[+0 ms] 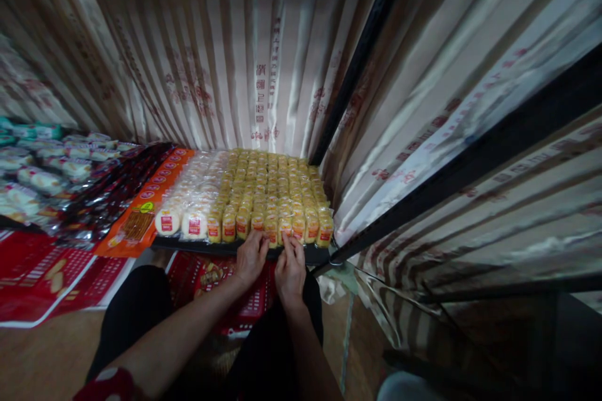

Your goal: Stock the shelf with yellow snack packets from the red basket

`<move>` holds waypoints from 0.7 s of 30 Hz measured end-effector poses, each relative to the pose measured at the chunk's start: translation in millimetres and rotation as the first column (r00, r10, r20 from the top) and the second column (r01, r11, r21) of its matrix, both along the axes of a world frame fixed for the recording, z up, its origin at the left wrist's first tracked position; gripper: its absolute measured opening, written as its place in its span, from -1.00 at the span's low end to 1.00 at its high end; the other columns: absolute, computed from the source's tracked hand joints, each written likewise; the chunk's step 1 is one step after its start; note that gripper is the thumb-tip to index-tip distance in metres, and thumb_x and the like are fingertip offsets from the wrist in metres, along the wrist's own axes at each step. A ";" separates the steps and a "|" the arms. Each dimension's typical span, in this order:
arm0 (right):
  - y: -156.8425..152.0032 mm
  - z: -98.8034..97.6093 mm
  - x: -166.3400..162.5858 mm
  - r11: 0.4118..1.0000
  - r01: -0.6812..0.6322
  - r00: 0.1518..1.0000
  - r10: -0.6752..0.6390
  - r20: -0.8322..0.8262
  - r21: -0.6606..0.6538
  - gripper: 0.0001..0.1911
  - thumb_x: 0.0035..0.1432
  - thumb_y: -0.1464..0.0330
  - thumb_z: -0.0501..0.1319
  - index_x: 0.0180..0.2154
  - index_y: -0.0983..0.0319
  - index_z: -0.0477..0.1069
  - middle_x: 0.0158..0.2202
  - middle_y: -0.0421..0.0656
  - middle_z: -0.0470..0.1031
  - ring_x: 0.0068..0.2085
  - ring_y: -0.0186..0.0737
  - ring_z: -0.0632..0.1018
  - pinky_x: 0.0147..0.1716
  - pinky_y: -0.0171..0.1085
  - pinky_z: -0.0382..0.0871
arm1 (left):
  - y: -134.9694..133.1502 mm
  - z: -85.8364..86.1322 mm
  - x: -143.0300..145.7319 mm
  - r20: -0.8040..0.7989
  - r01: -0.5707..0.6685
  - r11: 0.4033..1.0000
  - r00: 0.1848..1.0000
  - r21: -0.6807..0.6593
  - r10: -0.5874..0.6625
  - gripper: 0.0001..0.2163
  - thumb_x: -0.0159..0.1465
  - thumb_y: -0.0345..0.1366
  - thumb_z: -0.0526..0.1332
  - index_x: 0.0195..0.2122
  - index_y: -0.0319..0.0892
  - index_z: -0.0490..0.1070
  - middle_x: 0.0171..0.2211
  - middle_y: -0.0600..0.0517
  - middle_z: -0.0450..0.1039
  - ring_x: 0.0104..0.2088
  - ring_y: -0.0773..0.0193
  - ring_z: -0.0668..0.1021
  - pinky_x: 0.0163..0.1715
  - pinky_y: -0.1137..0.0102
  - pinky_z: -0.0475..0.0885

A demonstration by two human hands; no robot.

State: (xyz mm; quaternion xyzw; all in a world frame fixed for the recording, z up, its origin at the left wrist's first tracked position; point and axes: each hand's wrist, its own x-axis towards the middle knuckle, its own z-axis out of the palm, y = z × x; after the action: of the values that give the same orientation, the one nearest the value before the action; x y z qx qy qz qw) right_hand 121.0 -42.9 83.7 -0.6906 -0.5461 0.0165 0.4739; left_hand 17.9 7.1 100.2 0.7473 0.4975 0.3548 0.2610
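Rows of small yellow wrapped cakes (pixel 273 191) with red-and-white labels stand tightly packed on a low black shelf (pixel 188 245). My left hand (pixel 253 257) is at the front row, its fingers bent and closed against a yellow packet near the middle. Close beside it on the right, my right hand (pixel 290 267) has its fingertips pressed together on the front packets. The fingers partly cover the packets they touch. Left of the yellow rows, round white wrapped cakes (pixel 194 224) with red labels lie in columns running back.
Further left are an orange snack bag (pixel 134 225), dark shiny packets (pixel 106 194) and white wrapped packets (pixel 44 180). A black metal post (pixel 360 56) rises at the right corner. Pleated printed cloth (pixel 263 44) hangs behind. Red printed sheets (pixel 42 282) hang below the shelf.
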 end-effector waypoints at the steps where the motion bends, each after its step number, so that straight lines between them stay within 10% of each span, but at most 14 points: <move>1: -0.5 0.3 -0.7 1.000 0.000 1.000 0.000 0.000 -0.010 -0.52 0.13 0.49 -0.10 0.09 0.18 0.23 -0.08 -0.03 0.31 -0.02 -0.21 0.37 -0.03 -0.15 0.32 | -1.2 0.3 0.1 0.000 -0.005 1.000 1.000 -0.006 0.005 -0.87 0.25 -0.34 0.00 -0.31 -0.15 0.32 -0.33 0.03 0.37 -0.30 0.31 0.44 -0.25 0.42 0.34; 21: -6.9 7.1 -5.7 0.999 0.012 1.000 -0.011 0.017 -0.053 -0.56 0.15 0.43 -0.09 0.05 0.20 0.26 -0.12 -0.02 0.24 -0.09 -0.18 0.38 -0.10 -0.15 0.35 | -17.6 0.3 -14.1 0.034 0.135 0.990 0.990 0.042 -0.137 -0.74 0.26 -0.40 -0.05 -0.13 -0.13 0.37 -0.20 -0.03 0.36 -0.16 0.27 0.43 -0.10 0.37 0.36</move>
State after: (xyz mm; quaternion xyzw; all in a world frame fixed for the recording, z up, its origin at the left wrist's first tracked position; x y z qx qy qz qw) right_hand 115.3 -49.8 90.8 -0.7062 -0.5454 0.0226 0.4510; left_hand 3.8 -10.5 100.5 0.7778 0.4335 0.3596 0.2790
